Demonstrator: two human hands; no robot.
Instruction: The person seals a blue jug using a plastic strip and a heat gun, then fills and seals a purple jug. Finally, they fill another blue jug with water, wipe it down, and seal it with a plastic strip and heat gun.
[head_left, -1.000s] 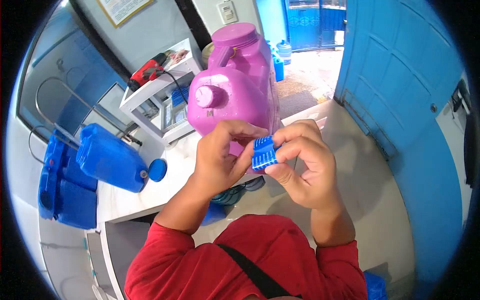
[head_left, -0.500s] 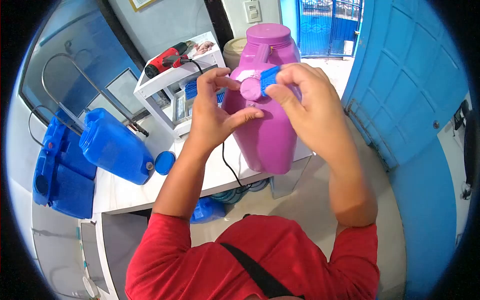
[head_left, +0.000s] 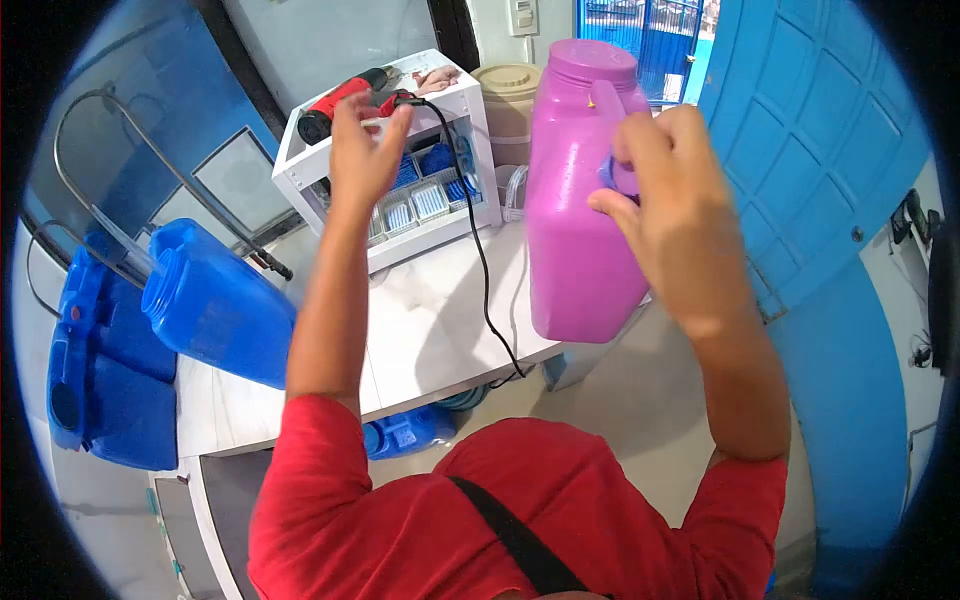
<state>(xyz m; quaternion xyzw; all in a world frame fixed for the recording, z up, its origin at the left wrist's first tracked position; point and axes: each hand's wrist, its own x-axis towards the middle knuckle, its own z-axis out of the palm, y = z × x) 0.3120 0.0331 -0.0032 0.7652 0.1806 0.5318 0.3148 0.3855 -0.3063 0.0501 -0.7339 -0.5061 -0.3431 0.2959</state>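
Observation:
A tall pink jug (head_left: pixel 585 240) stands upright at the edge of the white table, its large screw lid on top and a handle below it. My right hand (head_left: pixel 675 200) is closed with thumb and fingers about the small pink spout cap (head_left: pixel 624 180) on the jug's side. A bit of a blue plastic band (head_left: pixel 606 172) shows at that cap, mostly hidden by my fingers. My left hand (head_left: pixel 365 160), slightly blurred, is raised with fingers apart in front of a red and black heat gun (head_left: pixel 345 105) on the white shelf. It holds nothing that I can see.
The white shelf unit (head_left: pixel 385 255) holds small baskets of blue pieces. A black cord (head_left: pixel 480 250) runs across the white table (head_left: pixel 420 340). Blue jugs (head_left: pixel 225 300) stand at the left, with a curved metal pipe above. A beige bucket (head_left: pixel 508 100) stands behind the pink jug.
My left hand has left the pink jug's spout and moved up and left to the heat gun. My right hand stays at the spout cap with the blue band. The view has turned left.

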